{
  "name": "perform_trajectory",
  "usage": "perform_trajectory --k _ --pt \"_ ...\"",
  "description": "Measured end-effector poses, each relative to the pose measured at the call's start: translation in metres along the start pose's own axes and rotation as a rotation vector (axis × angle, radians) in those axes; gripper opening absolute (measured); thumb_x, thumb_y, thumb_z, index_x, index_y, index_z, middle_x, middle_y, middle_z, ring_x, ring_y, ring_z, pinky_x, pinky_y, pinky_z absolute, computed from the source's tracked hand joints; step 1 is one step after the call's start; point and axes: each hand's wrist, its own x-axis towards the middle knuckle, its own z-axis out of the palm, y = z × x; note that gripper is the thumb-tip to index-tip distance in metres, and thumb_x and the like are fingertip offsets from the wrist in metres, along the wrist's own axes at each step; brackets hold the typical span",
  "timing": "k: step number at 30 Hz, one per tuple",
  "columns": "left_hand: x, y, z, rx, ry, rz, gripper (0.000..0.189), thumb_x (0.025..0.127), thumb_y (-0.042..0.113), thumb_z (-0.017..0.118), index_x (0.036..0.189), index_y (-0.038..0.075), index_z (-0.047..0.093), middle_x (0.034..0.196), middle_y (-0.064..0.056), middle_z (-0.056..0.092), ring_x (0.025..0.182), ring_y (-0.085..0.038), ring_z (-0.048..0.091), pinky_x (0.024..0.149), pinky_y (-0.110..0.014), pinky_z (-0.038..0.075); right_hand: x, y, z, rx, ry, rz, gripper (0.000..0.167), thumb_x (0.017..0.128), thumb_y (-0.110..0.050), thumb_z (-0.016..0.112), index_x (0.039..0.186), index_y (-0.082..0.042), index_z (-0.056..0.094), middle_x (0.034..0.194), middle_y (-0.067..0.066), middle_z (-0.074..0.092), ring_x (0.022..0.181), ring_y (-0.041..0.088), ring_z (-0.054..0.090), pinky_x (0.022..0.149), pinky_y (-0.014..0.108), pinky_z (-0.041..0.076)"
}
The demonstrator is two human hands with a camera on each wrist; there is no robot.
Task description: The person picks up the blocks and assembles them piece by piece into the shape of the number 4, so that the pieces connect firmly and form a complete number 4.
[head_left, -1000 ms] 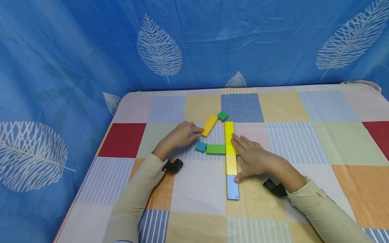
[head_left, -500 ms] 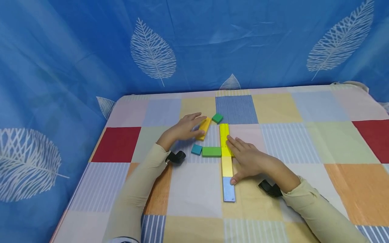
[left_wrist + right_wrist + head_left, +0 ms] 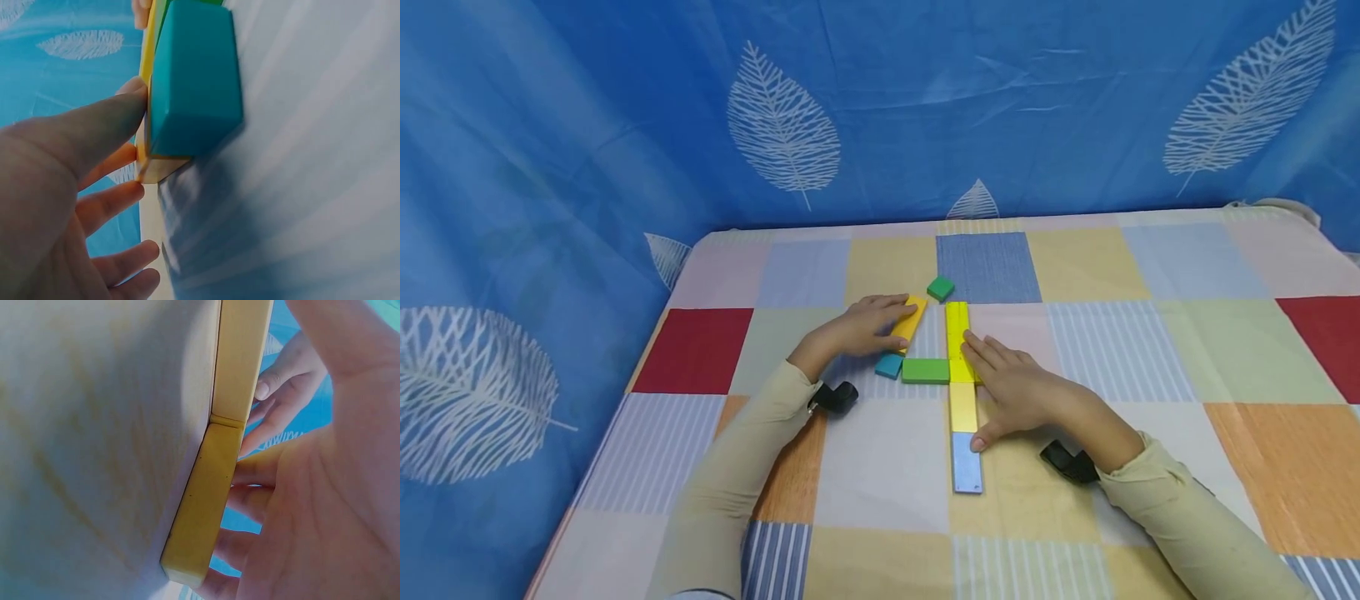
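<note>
Left hand (image 3: 861,328), fingers spread, touches orange block (image 3: 911,327), centre of frame; teal block (image 3: 889,367) just below. Right hand (image 3: 1026,390), spread, touches yellow block (image 3: 957,320), right of centre. Risk: uneven left-fingertip push could knock teal block askew.

No word, number or brand can be read. The pale blue block (image 3: 967,462), toward five o'clock in the head view, bears tiny marks at its six o'clock end (too small to make out). Specks on the yellow block (image 3: 199,509), toward six o'clock in the right wrist view, form nothing legible.
</note>
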Motion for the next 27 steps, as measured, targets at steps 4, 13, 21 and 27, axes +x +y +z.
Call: perform_trajectory --k 4,13,21,27 --pt "-0.0025 0.0019 0.0012 0.007 0.005 -0.004 0.063 0.092 0.041 0.048 0.146 0.019 0.024 0.154 -0.004 0.014 0.139 -0.033 0.013 0.111 -0.051 0.013 0.0001 -0.0001 -0.0001 0.001 0.001 -0.001 0.130 0.057 -0.071 0.067 0.145 0.003 0.007 0.152 0.020 -0.002 0.138 0.043 0.004 0.104 0.062 0.017" --pt "-0.0051 0.0047 0.0034 0.008 0.012 -0.014 0.063 0.092 0.042 0.048 0.145 0.019 0.024 0.154 -0.004 0.014 0.139 -0.032 0.016 0.112 -0.048 0.016 -0.0001 -0.0007 0.0002 -0.007 -0.003 0.008 0.131 0.056 -0.073 0.066 0.145 0.003 0.007 0.152 0.020 -0.002 0.138 0.043 0.004 0.105 0.061 0.017" --pt "-0.0065 0.0055 0.0050 0.009 0.025 -0.010 0.061 0.093 0.041 0.047 0.145 0.019 0.024 0.154 -0.003 0.014 0.139 -0.032 0.016 0.111 -0.048 0.017 -0.0015 0.0012 0.0005 -0.006 0.006 -0.004 0.131 0.056 -0.073 0.066 0.145 0.003 0.007 0.152 0.020 -0.002 0.138 0.043 0.004 0.104 0.062 0.017" --pt "-0.0079 0.0024 0.0084 0.017 0.040 0.009 0.061 0.093 0.041 0.047 0.145 0.018 0.025 0.153 -0.004 0.015 0.138 -0.033 0.016 0.111 -0.049 0.017 -0.0017 0.0004 0.0020 0.000 0.006 -0.005 0.131 0.056 -0.074 0.065 0.145 0.003 0.007 0.152 0.020 -0.003 0.138 0.043 0.004 0.104 0.061 0.017"
